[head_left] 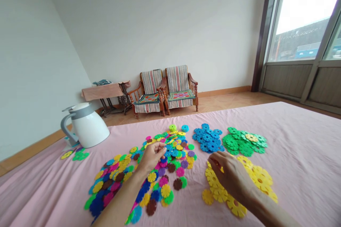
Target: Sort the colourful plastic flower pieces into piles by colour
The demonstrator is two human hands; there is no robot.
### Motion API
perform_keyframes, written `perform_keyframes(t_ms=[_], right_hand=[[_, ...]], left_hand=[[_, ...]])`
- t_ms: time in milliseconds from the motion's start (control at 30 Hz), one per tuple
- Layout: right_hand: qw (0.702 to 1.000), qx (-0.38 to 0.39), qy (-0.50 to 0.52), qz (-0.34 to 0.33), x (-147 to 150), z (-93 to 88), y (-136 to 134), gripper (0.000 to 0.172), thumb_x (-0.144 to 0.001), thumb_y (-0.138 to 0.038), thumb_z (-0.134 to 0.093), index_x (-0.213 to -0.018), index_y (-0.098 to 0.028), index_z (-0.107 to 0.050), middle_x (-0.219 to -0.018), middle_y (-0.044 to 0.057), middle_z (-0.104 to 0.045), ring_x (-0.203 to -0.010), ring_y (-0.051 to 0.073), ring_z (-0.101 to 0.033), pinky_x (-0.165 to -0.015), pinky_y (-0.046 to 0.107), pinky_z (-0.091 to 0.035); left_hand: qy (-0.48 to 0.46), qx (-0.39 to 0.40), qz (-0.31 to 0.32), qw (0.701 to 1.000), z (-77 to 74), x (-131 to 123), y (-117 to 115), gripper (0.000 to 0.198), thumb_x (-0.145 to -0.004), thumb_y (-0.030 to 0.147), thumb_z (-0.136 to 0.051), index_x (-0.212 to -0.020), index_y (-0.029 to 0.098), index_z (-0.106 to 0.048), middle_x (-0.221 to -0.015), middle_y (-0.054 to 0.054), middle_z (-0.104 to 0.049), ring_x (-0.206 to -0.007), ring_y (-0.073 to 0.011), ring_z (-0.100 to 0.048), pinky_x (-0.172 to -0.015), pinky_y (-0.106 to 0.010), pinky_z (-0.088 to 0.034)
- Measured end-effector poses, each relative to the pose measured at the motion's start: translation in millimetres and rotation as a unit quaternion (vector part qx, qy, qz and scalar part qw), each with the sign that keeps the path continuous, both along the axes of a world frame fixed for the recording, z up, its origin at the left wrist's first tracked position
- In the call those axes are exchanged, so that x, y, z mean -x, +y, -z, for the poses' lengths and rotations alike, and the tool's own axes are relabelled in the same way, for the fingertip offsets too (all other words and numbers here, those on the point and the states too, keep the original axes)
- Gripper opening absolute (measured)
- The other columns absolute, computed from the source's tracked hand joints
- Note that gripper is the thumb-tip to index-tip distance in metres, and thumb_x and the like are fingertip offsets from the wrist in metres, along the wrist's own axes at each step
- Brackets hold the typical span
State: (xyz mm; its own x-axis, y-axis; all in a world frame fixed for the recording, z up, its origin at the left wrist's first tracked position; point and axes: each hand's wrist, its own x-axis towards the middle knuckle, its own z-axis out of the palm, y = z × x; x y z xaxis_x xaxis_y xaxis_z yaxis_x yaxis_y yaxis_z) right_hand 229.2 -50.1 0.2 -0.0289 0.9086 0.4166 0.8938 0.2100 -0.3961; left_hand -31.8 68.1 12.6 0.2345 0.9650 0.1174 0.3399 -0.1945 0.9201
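My left hand point(153, 155) is over the mixed pile of small coloured snowflake discs point(165, 190), thumb and fingers pinched at the edge of a blue snowflake disc point(169, 151). Above the yellow snowflake discs point(259, 179), my right hand point(230, 172) is closed with its fingers curled downward. A bit of orange-red shows between those fingers, but what they hold is mostly hidden. Just beyond the right hand lie a heap of blue discs point(207, 137) and a heap of green discs point(238, 143), which has one pale yellow disc point(251, 137) on top.
A white and grey jug point(90, 127) stands at the left on the pink cloth point(301, 142), with a few green discs point(80, 154) and a yellow one near its base. Past the far edge are two wooden armchairs point(181, 94) and a small covered table point(102, 91).
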Motion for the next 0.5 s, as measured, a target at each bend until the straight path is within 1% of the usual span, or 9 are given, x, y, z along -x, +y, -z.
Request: perform_keyframes(t_ms=[133, 267, 400, 500], right_hand=[[1.0, 0.007, 0.005, 0.008, -1, -1.7, 0, 0.031, -0.093, -0.029, -0.034, -0.075, -0.02, -0.059, -0.073, 0.003, -0.062, -0.067, 0.017, -0.056, -0.062, 0.027, -0.037], [1.0, 0.003, 0.003, 0.017, 0, -4.2, 0, 0.031, -0.093, -0.028, -0.036, -0.073, -0.02, -0.058, -0.072, 0.003, -0.062, -0.066, 0.016, -0.056, -0.061, 0.026, -0.036], [1.0, 0.002, 0.0, 0.016, 1, -5.8, 0, 0.03, -0.092, -0.026, -0.037, -0.071, -0.02, -0.056, -0.071, 0.002, -0.061, -0.066, 0.016, -0.055, -0.06, 0.026, -0.034], [1.0, 0.004, 0.003, 0.017, 1, -6.4, 0, 0.03, -0.093, -0.024, -0.037, -0.071, -0.02, -0.057, -0.071, 0.002, -0.061, -0.066, 0.016, -0.055, -0.061, 0.026, -0.033]], left_hand=[[0.005, 0.008, 0.037, 0.999, 1.3, -22, -3, 0.02, -0.07, 0.028, -0.063, -0.085, 0.014, -0.061, -0.057, 0.004, -0.059, -0.047, -0.011, -0.059, -0.043, -0.019, -0.041], [0.028, 0.032, 0.076, 0.996, -1.3, -61, 0, 0.012, -0.071, 0.019, -0.061, -0.082, 0.014, -0.061, -0.056, 0.004, -0.058, -0.045, -0.0112, -0.059, -0.039, -0.018, -0.04], [0.033, 0.03, 0.089, 0.995, -3.3, -107, 14, 0.008, -0.072, 0.014, -0.061, -0.079, 0.012, -0.062, -0.053, 0.004, -0.056, -0.043, -0.0107, -0.059, -0.038, -0.017, -0.04], [0.026, 0.018, 0.087, 0.996, -5.0, -133, 29, 0.013, -0.077, 0.013, -0.057, -0.089, 0.011, -0.061, -0.06, 0.0, -0.062, -0.049, -0.0106, -0.062, -0.044, -0.018, -0.045]])
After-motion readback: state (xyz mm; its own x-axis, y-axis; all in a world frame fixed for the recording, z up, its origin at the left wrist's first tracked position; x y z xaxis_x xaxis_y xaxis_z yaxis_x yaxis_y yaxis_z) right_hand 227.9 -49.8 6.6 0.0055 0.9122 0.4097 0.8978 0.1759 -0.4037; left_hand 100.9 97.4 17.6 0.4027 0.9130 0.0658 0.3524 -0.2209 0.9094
